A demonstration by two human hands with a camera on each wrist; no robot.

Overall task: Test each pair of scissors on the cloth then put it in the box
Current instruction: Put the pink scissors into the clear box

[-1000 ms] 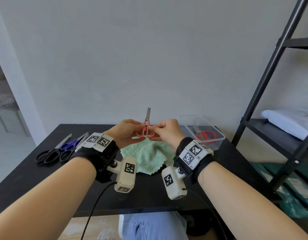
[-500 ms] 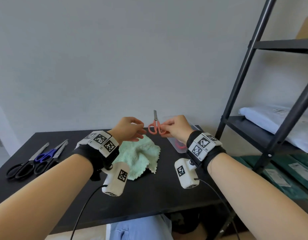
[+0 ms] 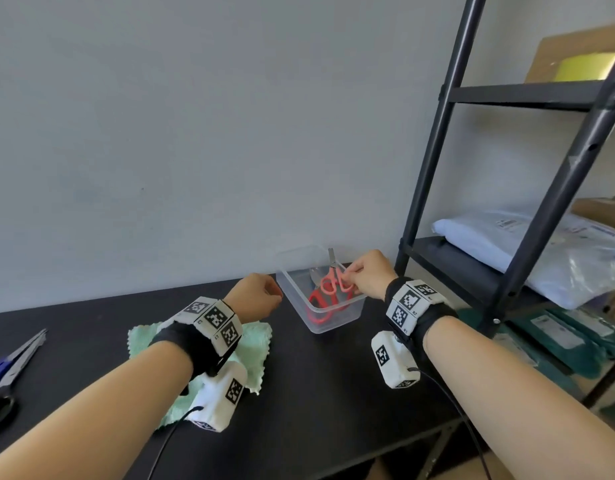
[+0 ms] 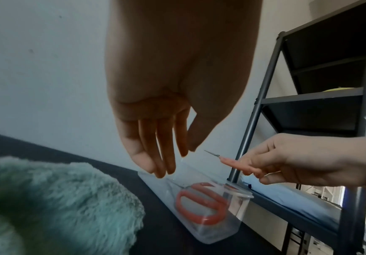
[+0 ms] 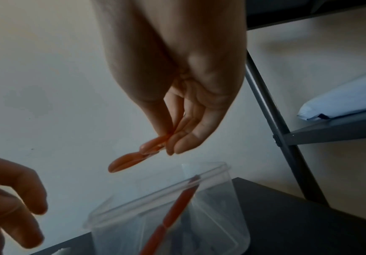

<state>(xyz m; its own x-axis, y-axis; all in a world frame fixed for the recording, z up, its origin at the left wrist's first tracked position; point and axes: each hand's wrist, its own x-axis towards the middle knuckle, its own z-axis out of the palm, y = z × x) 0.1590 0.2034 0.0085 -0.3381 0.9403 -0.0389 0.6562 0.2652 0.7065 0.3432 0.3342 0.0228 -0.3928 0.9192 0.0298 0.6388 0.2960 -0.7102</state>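
right hand (image 3: pixel 370 276) pinches the small pink scissors (image 3: pixel 333 280) by a handle, right above the clear box (image 3: pixel 337 318), tip pointing up and away | left hand (image 3: pixel 256 299) loose, holds nothing, just left of the box | 1 red pair in the box, 2 or more far left of it, 1 cloth (image 3: pixel 257 344)

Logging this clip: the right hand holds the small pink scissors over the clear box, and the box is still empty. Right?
Not quite. The right hand does hold the pink scissors over the clear box, but the box already contains red scissors, as the left wrist view shows.
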